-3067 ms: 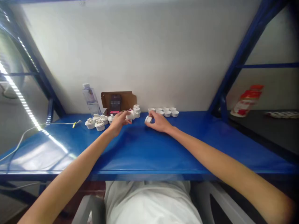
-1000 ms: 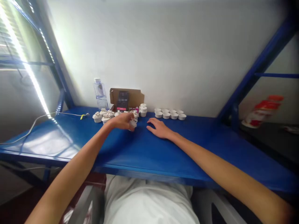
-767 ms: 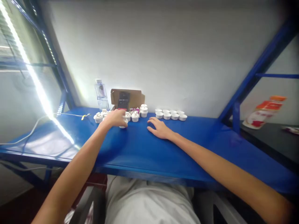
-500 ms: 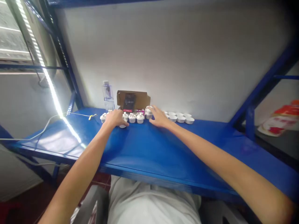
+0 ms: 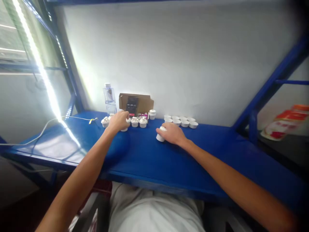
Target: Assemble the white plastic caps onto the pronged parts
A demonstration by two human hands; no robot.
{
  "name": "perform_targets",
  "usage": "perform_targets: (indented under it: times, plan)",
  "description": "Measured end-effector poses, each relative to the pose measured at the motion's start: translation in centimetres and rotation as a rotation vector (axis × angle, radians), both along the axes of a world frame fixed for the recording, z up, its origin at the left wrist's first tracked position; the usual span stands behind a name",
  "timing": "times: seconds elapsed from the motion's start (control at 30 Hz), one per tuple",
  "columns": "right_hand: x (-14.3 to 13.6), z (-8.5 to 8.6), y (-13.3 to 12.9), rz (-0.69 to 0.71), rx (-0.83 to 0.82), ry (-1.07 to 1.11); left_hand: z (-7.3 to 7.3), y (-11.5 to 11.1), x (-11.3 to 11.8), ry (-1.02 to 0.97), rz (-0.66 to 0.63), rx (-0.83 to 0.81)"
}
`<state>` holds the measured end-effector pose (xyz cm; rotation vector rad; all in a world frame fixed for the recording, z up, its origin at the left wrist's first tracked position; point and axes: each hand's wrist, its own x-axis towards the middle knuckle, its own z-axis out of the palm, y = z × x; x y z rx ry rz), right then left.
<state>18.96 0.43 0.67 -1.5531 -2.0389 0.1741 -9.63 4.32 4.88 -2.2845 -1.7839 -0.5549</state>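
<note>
nearest are pale trousers (image 5: 154,209) on the person's lap, with the blue surface (image 5: 145,158) just past them. the right hand (image 5: 172,132) is out over the surface, its fingers closed around a white piece (image 5: 160,138), wider at the bottom and leaning slightly; whether its base touches the surface i cannot tell. the left hand (image 5: 118,121) is well apart from it, lowered over a white fitting (image 5: 124,129) that shows beneath the fingers. those fingers are mostly hidden, so i cannot tell whether they grip it or only rest on it.

beside the left hand, two knobbed white pots (image 5: 138,122) stand upright next to each other on its right, and another white pot (image 5: 105,122) stands on its left. a little beyond the right hand, shallow white cups (image 5: 184,123) sit in two short rows, open side up. farther back is a white stack (image 5: 152,114), near an open cardboard box (image 5: 146,102) with a dark phone (image 5: 131,105) leaning in front of its flap, showing digits. a clear bottle (image 5: 110,102) stands to the left of the box, close to the pale wall (image 5: 156,54).
</note>
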Motion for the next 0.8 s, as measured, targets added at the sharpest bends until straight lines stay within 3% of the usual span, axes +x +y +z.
perform_targets:
  times: [0.1, 0.2, 0.27, 0.43, 0.53, 0.67, 0.8]
  plan:
    - [-0.6, -0.2, 0.5, 0.015, -0.148, 0.384, -0.2, -0.9, 2.0, -0.161, -0.217, 0.057]
    - [-1.6, -0.8, 0.7, 0.066, -0.431, 0.798, -1.1, -2.8, 5.3, -0.324, -0.572, -0.074]
    - [-1.9, -1.2, 0.7, 0.124, -0.562, 0.947, -2.1, -3.7, 7.2, -0.269, -0.697, -0.151]
    - [-1.1, -1.2, 0.9, 0.191, -0.746, 0.952, -3.3, -4.1, 8.3, -0.088, -0.771, -0.016]
    - [-0.7, -1.1, 1.1, 0.196, -0.749, 0.94, -3.2, -4.1, 8.2, 0.03, -0.815, 0.088]
    - [-1.4, -1.3, 1.0, 0.148, -0.586, 1.058, -3.1, -4.5, 8.9, -0.036, -0.751, 0.094]
    - [-2.2, -0.7, 0.2, 0.15, -0.215, 1.021, -2.7, -3.8, 8.9, -0.461, -0.57, 0.038]
